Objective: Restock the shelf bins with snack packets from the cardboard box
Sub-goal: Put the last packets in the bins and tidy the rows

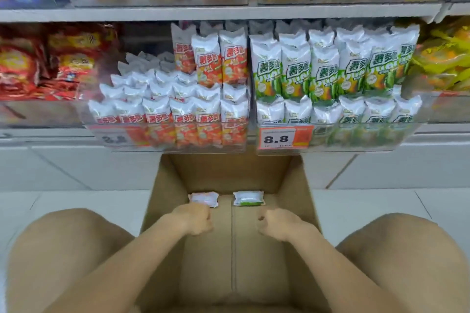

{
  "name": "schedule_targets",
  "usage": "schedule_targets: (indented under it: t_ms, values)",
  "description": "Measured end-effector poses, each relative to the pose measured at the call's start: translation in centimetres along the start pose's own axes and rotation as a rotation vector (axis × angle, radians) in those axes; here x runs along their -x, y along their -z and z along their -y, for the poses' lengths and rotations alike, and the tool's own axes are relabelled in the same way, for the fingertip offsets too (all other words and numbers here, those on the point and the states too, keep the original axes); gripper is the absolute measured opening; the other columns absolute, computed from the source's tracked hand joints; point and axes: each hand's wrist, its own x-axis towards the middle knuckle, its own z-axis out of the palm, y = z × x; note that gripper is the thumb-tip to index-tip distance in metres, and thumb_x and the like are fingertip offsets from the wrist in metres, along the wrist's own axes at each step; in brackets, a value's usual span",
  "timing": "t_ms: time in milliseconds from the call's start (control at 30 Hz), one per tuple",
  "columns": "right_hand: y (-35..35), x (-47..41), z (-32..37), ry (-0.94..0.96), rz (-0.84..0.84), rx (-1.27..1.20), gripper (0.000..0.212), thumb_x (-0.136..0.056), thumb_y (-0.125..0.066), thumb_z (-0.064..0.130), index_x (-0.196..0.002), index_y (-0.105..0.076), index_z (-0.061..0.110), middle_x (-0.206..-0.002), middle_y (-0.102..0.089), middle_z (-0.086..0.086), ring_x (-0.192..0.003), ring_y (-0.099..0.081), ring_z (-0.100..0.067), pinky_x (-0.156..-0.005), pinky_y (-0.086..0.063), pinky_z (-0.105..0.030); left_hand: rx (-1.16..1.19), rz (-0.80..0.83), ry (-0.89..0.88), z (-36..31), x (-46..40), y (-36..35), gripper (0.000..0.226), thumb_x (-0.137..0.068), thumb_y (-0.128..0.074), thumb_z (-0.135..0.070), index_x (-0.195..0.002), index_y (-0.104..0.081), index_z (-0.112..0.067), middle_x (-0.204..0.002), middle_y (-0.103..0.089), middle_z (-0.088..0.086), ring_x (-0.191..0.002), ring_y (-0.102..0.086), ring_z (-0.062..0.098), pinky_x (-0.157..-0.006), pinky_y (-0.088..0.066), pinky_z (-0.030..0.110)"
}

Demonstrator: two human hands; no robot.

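Head view: nearly done, judging by the cardboard box point(230, 249), bare but for two snack packets at frame centre, an orange packet point(203, 199) and a green packet point(248, 198). Shelf bins above, orange bin point(167, 134) and green bin point(338, 134), well stocked. Left hand point(194, 218) touching the orange packet, right hand point(276, 223) just short of the green; both curled, fingertips hidden, grip unclear. Box's near edge cut off.

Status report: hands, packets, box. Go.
Left hand at orange packet, grip unclear; right hand curled, empty. Green packet loose in cardboard box. Nothing in the way.
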Motion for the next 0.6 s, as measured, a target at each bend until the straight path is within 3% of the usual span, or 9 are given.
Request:
schedule_targets:
  t_ms: [167,333,467,533,600]
  values:
    - [-2.6,-4.7,-0.7,-0.026,0.031,0.005,0.039,-0.095,-0.043,0.033,-0.128,-0.055,0.017,-0.131,-0.056,-0.004,-0.12,-0.051,-0.025,-0.093,-0.044,-0.032,-0.079,0.06,0.086,1.6,-4.8,-2.6,0.032,-0.096,-0.037,-0.028,-0.114,-0.059,-0.013,-0.113,-0.059,0.001,-0.104,-0.056,0.02,-0.074,-0.037,0.027]
    - [-6.0,-9.7,-2.1,-0.043,0.105,0.045,0.031,-0.093,-0.043,0.026,-0.121,-0.055,0.018,-0.123,-0.057,-0.005,-0.11,-0.056,-0.025,-0.079,-0.044,-0.031,-0.072,0.112,0.099,3.5,-10.0,-6.8,0.031,-0.095,-0.04,-0.02,-0.123,-0.054,-0.013,-0.126,-0.055,0.002,-0.112,-0.054,0.021,-0.077,-0.04,0.027]
    - [-7.8,-13.0,-3.0,-0.022,0.138,0.14,0.035,-0.093,-0.043,0.025,-0.126,-0.054,0.016,-0.131,-0.053,-0.008,-0.117,-0.053,-0.026,-0.085,-0.044,-0.03,-0.009,0.128,0.109,4.5,-14.1,-9.6,0.043,-0.093,-0.045,-0.02,-0.135,-0.044,-0.01,-0.139,-0.046,0.006,-0.123,-0.049,0.024,-0.09,-0.042,0.029]
    - [-7.9,-14.7,-2.9,-0.01,0.147,0.192,0.039,-0.094,-0.043,0.021,-0.131,-0.048,0.012,-0.135,-0.049,-0.011,-0.121,-0.05,-0.028,-0.091,-0.044,-0.032,0.02,0.139,0.107,5.0,-15.9,-10.3,0.053,-0.094,-0.044,-0.018,-0.145,-0.033,-0.009,-0.151,-0.033,0.009,-0.134,-0.039,0.027,-0.104,-0.036,0.032]
    - [-7.8,-16.1,-2.6,-0.011,0.167,0.223,0.046,-0.094,-0.042,0.018,-0.139,-0.037,0.01,-0.145,-0.04,-0.014,-0.129,-0.043,-0.03,-0.097,-0.041,-0.035,0.056,0.153,0.095,5.2,-17.5,-10.4,0.065,-0.095,-0.042,-0.014,-0.152,-0.012,-0.011,-0.16,-0.009,0.005,-0.145,-0.018,0.028,-0.115,-0.022,0.037]
